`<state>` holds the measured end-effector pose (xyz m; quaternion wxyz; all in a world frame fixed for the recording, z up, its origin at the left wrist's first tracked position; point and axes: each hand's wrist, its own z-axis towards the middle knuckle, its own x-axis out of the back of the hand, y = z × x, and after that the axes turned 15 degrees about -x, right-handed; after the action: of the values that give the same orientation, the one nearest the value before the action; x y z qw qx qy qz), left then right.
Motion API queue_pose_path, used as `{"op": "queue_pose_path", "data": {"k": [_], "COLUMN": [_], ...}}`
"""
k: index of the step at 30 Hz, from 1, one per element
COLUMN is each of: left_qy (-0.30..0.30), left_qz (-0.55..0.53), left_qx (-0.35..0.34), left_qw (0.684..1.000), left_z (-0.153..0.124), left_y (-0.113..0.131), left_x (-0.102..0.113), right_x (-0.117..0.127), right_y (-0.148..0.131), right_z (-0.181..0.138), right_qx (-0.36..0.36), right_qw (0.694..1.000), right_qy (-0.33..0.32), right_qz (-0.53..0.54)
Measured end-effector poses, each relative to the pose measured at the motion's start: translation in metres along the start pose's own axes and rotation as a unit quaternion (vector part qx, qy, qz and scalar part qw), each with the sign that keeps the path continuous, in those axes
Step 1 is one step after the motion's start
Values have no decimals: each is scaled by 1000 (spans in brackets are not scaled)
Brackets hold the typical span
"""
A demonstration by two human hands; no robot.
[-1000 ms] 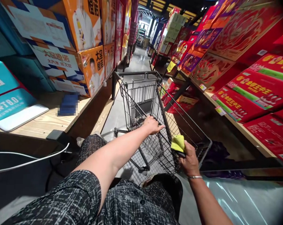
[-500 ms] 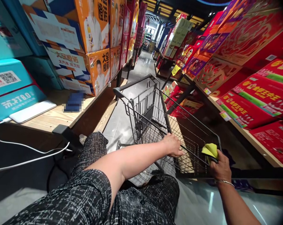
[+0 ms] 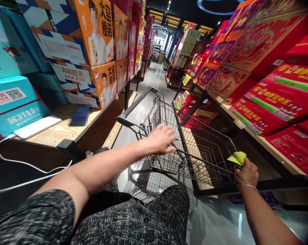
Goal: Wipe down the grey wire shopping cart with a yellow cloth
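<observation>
Closed around a yellow-green cloth [image 3: 238,157], the right hand [image 3: 247,173] is at a black wire shopping cart [image 3: 205,161]; the left hand [image 3: 162,139] spreads loosely over its side, contact unclear.

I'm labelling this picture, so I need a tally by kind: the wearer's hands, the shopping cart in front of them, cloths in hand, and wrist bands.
Left hand and right hand: 2
Shopping cart: 1
Yellow cloth: 1
Wrist band: 1
Total: 5
</observation>
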<state>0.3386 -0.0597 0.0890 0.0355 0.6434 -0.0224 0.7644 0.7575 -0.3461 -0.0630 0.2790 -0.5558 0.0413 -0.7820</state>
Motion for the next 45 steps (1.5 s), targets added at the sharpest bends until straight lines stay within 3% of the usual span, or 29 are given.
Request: {"op": "queue_pose_path", "data": {"k": [4, 7, 11, 13, 15, 18, 21, 27, 32, 36, 41, 43, 45], "left_qy": [54, 11, 15, 49, 78, 107, 126, 152, 224, 290, 338, 350, 355], "left_qz": [105, 98, 65, 57, 46, 42, 45, 31, -99, -208, -287, -311, -327], "left_qx": [154, 159, 132, 120, 108, 97, 98, 100, 103, 96, 91, 84, 90], "left_qw": [981, 982, 989, 990, 990, 989, 986, 983, 964, 929, 892, 880, 871], "left_z": [-70, -108, -134, -140, -147, -157, -167, -178, -189, -194, -193, -193, -194], "left_y": [-62, -94, -104, -99, -90, -75, -60, -48, -55, -58, -63, -66, -66], "left_x": [37, 34, 17, 12, 10, 10, 10, 7, 5, 2, -6, -8, -9], "right_x": [2, 8, 11, 9, 5, 0, -3, -18, -29, 6, 65, 67, 57], "right_y": [-37, -106, -221, -265, -290, -296, -289, -294, -318, -350, -393, -408, -418], "right_z": [1, -21, -90, -129, -160, -184, -186, -169, -154, -174, -234, -255, -270], "right_qx": [-35, 66, 265, 323, 337, 350, 382, 382, 360, 356, 504, 556, 585], "right_qw": [998, 989, 936, 912, 913, 916, 898, 882, 866, 833, 736, 712, 710], "right_qy": [0, 10, -20, -54, -69, -34, 0, -25, -51, -28, 34, 45, 69], "right_qz": [54, 134, 229, 248, 220, 191, 219, 273, 344, 422, 450, 427, 387]}}
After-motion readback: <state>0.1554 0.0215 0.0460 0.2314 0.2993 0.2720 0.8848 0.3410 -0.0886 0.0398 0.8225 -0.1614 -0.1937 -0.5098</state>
